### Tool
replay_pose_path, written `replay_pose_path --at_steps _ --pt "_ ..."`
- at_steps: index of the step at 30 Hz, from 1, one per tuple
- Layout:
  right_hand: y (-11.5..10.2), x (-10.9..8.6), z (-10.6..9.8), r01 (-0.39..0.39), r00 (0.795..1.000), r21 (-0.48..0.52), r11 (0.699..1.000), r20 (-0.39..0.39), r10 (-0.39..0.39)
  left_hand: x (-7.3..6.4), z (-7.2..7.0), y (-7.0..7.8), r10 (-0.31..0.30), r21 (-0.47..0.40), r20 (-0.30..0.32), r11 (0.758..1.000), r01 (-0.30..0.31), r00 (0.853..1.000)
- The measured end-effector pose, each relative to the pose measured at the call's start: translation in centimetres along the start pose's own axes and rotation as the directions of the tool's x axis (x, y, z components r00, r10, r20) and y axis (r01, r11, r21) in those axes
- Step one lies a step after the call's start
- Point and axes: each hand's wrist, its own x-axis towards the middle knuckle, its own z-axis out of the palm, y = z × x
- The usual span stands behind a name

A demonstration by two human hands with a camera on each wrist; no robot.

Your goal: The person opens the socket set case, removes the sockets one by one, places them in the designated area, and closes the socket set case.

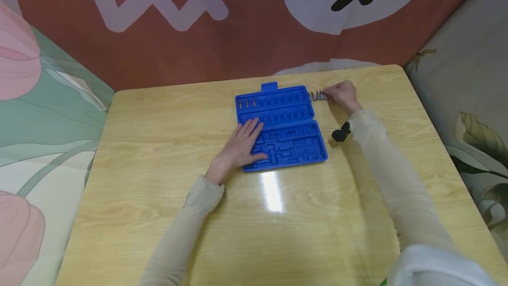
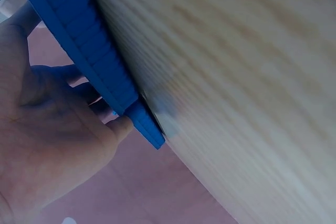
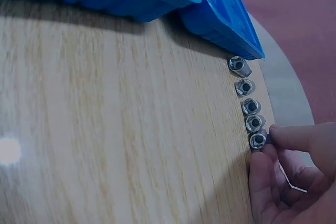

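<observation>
A blue plastic tool case (image 1: 291,144) lies unfolded on the table, its moulded slots facing up. Three small metal bits (image 1: 247,103) sit in slots at the upper left of its far half. My left hand (image 1: 240,144) rests on the case's left side, fingers spread. Beyond the case's far right corner, several metal sockets (image 3: 251,106) lie in a row with their square openings showing in the right wrist view. At the far end of that row, my right hand (image 1: 343,95) pinches the last socket (image 3: 258,140) between thumb and fingers.
A small black object (image 1: 341,133) shows beside the right sleeve's cuff. The wooden table (image 1: 151,144) extends around the case, its back edge close to a red-brown patterned wall covering (image 1: 254,47). A bright light reflection falls in front of the case.
</observation>
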Motion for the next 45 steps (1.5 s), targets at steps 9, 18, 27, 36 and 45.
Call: replay_pose_path --at_steps 9,18,27,36,45 --pt "-0.5 -0.1 -0.3 -0.01 1.0 0.016 1.0 0.013 0.01 0.1 0.0 0.3 -0.006 -0.004 -0.013 1.0 0.006 1.0" --pt "-4.6 -0.3 1.4 -0.001 0.992 0.004 1.0 0.129 0.0 0.7 -0.2 0.9 -0.028 0.005 0.002 1.0 0.028 1.0" --pt "-10.2 -1.6 11.4 0.117 0.935 -0.048 0.992 0.342 -0.094 1.2 -0.2 1.1 -0.039 0.053 0.021 0.998 0.038 0.999" --pt "-10.4 -2.2 15.2 0.268 0.929 -0.227 0.936 0.319 -0.189 0.9 -0.5 1.4 -0.049 0.077 0.026 0.996 0.047 0.998" --pt "-9.3 -0.9 16.1 0.314 0.926 -0.237 0.919 0.29 -0.242 1.1 -0.3 1.3 -0.041 0.065 0.01 0.997 0.04 0.999"
